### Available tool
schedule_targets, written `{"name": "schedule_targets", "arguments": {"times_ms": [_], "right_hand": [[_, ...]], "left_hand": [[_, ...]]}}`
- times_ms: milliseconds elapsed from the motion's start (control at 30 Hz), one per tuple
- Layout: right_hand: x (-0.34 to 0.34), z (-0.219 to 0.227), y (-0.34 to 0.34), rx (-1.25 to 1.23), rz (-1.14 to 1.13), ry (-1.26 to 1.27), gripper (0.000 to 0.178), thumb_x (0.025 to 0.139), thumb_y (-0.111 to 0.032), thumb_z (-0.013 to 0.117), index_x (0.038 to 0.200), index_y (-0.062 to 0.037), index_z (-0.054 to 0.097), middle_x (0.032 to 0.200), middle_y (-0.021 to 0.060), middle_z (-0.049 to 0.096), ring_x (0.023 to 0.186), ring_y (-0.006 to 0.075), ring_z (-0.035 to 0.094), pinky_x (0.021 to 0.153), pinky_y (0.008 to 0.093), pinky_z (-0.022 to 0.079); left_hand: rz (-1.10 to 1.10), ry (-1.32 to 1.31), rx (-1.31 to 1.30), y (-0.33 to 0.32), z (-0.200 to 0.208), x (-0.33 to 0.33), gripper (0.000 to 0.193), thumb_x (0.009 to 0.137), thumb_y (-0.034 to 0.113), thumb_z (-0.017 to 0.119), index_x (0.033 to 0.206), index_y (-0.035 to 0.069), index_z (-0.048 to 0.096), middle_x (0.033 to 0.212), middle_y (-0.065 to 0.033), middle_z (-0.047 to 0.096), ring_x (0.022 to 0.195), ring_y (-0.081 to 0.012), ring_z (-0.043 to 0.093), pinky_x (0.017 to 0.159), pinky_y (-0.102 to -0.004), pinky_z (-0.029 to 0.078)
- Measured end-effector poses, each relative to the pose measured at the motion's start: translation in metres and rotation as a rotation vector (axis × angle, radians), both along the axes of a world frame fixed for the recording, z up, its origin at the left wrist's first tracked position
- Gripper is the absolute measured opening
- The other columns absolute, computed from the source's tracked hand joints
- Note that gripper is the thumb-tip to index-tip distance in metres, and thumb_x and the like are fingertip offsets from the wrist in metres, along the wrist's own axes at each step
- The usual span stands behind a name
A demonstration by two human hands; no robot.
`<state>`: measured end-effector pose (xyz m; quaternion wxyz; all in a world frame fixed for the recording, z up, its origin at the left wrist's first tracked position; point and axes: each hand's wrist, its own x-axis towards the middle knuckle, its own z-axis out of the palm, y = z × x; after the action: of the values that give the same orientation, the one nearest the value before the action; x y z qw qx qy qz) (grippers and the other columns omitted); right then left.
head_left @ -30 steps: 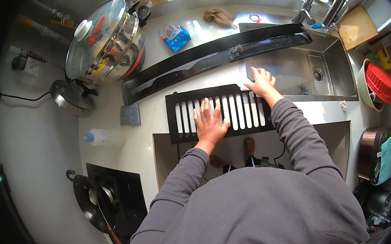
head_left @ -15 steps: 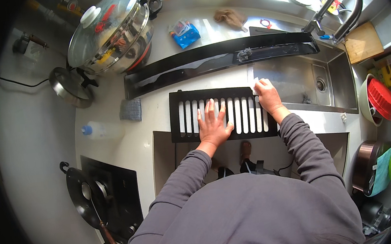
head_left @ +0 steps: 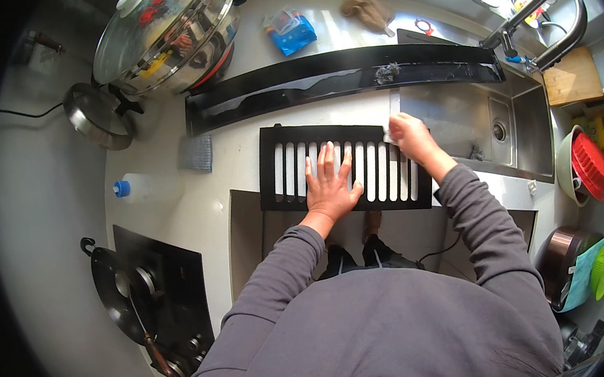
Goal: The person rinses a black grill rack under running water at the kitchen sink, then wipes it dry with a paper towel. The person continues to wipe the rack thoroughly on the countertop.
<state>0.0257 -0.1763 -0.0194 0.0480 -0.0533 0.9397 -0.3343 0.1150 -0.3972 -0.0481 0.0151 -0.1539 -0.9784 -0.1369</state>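
The pale surface carries a long black panel. In front of it, a slotted black grate lies at the surface's near edge. The left hand spreads open, palm down, on the grate; the right hand pinches a small white scrap at its far right corner.
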Motion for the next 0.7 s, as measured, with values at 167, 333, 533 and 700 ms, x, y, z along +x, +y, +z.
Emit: {"name": "schedule_targets", "arguments": {"times_ms": [167, 333, 533, 700], "right_hand": [[-0.01, -0.004, -0.005, -0.033, 0.113, 0.182, 0.01, 0.077, 0.005, 0.059, 0.083, -0.0024, 0.057, 0.083, 0.0167, 0.059, 0.079, 0.0387, 0.06, 0.069, 0.0418, 0.05], [0.015, -0.004, -0.014, 0.075, 0.037, 0.114, 0.009, 0.077, 0.005, 0.059, 0.081, -0.0017, 0.055, 0.08, 0.0163, 0.056, 0.079, 0.0393, 0.058, 0.07, 0.0419, 0.049], [0.015, -0.017, -0.001, -0.016, 0.049, 0.185, 0.005, 0.075, 0.003, 0.059, 0.075, -0.0022, 0.056, 0.08, 0.0165, 0.058, 0.079, 0.0375, 0.06, 0.071, 0.0425, 0.049], [0.016, -0.014, -0.013, 0.057, -0.018, 0.167, 0.007, 0.073, 0.004, 0.058, 0.074, -0.0026, 0.056, 0.078, 0.0167, 0.058, 0.077, 0.0384, 0.059, 0.069, 0.0434, 0.048]], "left_hand": [[0.005, 0.001, -0.015, 0.001, -0.002, 0.0, 0.077, 0.079, 0.046, 0.06, 0.147, 0.018, 0.037, 0.152, -0.0176, 0.024, 0.144, -0.0313, 0.018, 0.115, -0.0581, 0.01], [0.003, 0.01, 0.054, 0.0, -0.004, 0.0, 0.077, 0.077, 0.043, 0.061, 0.146, 0.018, 0.037, 0.152, -0.0175, 0.024, 0.144, -0.0311, 0.018, 0.115, -0.0582, 0.01], [0.008, 0.05, 0.063, -0.001, -0.006, 0.001, 0.076, 0.077, 0.044, 0.061, 0.145, 0.017, 0.039, 0.15, -0.0176, 0.027, 0.143, -0.0308, 0.02, 0.115, -0.0581, 0.011], [0.008, 0.023, 0.033, -0.001, -0.006, 0.001, 0.074, 0.08, 0.047, 0.057, 0.145, 0.018, 0.037, 0.153, -0.0168, 0.023, 0.144, -0.0289, 0.019, 0.115, -0.0564, 0.009]]}}
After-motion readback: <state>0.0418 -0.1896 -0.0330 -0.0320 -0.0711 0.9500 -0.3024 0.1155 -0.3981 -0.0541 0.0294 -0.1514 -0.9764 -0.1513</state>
